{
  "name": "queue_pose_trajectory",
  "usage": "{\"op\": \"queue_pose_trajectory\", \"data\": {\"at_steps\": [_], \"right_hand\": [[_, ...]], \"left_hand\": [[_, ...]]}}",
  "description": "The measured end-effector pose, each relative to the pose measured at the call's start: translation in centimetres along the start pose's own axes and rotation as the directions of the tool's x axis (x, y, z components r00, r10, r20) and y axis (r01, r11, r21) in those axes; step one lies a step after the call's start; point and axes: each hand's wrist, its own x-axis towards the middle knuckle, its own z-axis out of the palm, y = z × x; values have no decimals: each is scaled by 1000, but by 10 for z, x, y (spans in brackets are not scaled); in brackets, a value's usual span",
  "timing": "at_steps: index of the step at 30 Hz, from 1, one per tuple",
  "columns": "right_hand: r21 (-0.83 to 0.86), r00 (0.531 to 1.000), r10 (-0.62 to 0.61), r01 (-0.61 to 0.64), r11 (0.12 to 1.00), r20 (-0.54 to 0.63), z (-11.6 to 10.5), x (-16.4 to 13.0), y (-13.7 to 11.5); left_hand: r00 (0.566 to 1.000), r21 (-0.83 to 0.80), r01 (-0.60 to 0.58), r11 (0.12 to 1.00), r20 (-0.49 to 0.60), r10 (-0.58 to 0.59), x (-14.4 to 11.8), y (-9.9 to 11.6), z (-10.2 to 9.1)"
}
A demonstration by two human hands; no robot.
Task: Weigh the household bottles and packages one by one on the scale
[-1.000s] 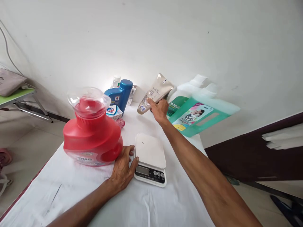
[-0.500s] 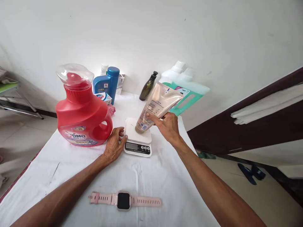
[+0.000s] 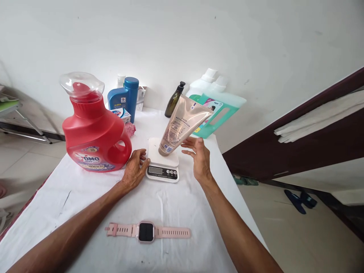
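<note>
Balancing the tube [image 3: 186,123] on its cap [image 3: 163,152] looks like the delicate part of this step. It stands cap down on the scale [image 3: 162,161], its wide flat end uppermost and slanting to the right, though the wide view may exaggerate that. The right hand [image 3: 201,159] has fingers loosely extended and thumb clear, gripping nothing; whether a fingertip touches the tube's edge cannot be told. Holding those fingers close until the tube proves steady would be wise, since so broad a top could tip. The left hand [image 3: 133,170], half curled and holding nothing, lies between the red jug [image 3: 95,140] and the scale, its thumb at the scale's edge; easing that thumb away would avoid disturbing any reading on the display [image 3: 155,171].
</note>
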Motion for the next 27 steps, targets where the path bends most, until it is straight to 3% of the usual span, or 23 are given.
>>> {"op": "queue_pose_trajectory", "data": {"at_steps": [3, 7, 18, 27], "right_hand": [[43, 970, 156, -150, 988, -185, -7, -14, 38], [38, 965, 159, -154, 987, -209, -14, -27, 68], [-32, 986, 139, -143, 989, -92, -19, -31, 68], [-81, 986, 151, -157, 984, -78, -20, -31, 67]], "left_hand": [[1000, 3, 9, 1000, 8, -9, -1, 2, -1], [1000, 11, 5, 1000, 11, -6, -1, 5, -1], [1000, 42, 26, 999, 12, -26, -1, 6, -1], [999, 38, 33, 999, 22, -33, -1, 4, 0]]}}
